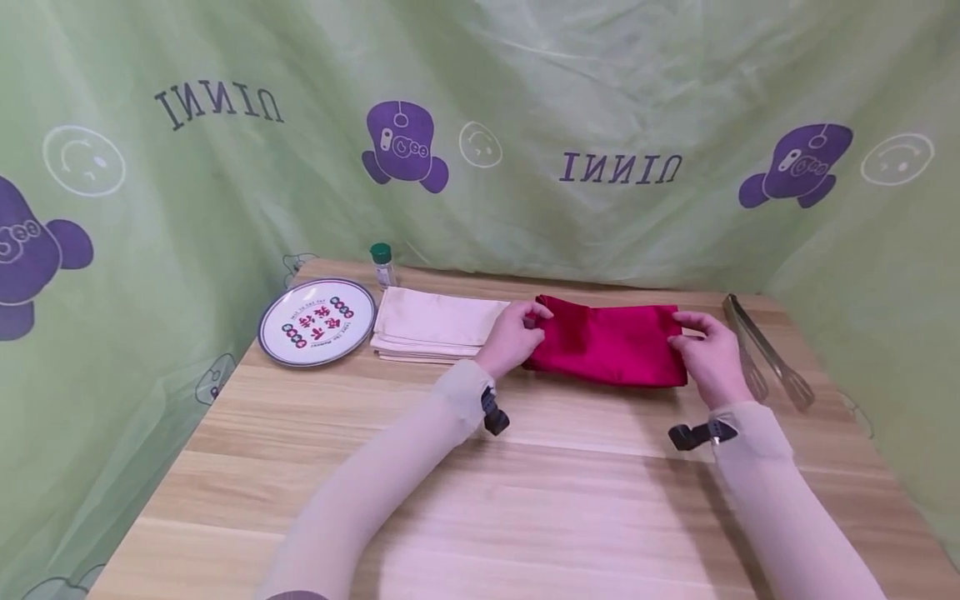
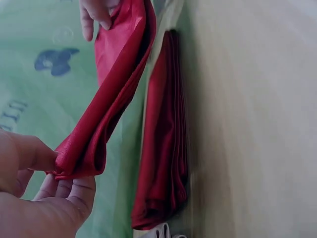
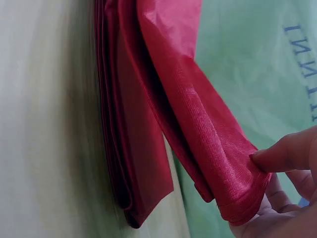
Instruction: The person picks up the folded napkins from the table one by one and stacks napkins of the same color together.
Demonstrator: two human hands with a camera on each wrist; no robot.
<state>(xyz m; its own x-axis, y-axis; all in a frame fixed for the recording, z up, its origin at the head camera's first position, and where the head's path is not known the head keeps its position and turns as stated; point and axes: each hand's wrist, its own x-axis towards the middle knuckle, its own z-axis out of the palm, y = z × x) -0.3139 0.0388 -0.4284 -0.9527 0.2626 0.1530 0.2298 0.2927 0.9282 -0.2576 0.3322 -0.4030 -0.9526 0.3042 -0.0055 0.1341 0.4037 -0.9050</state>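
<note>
A folded red cloth (image 1: 615,343) is stretched between my two hands near the back of the table. My left hand (image 1: 517,335) pinches its left end between thumb and fingers. At the opposite end, my right hand (image 1: 712,357) grips the corner the same way. Both wrist views show the held red cloth (image 2: 111,99) raised, hanging in a loose fold. Beneath it a stack of folded red cloth (image 3: 136,144) lies on the table, its layered edges facing me. In the head view the held cloth mostly hides this stack.
Left of the red cloth lies a pile of folded white cloths (image 1: 442,321). Farther left are a round plate (image 1: 318,346) with red characters and a green-capped shaker bottle (image 1: 383,268). Metal tongs (image 1: 765,346) lie beyond my right hand. A green printed curtain (image 1: 517,225) borders the wooden table (image 1: 480,517).
</note>
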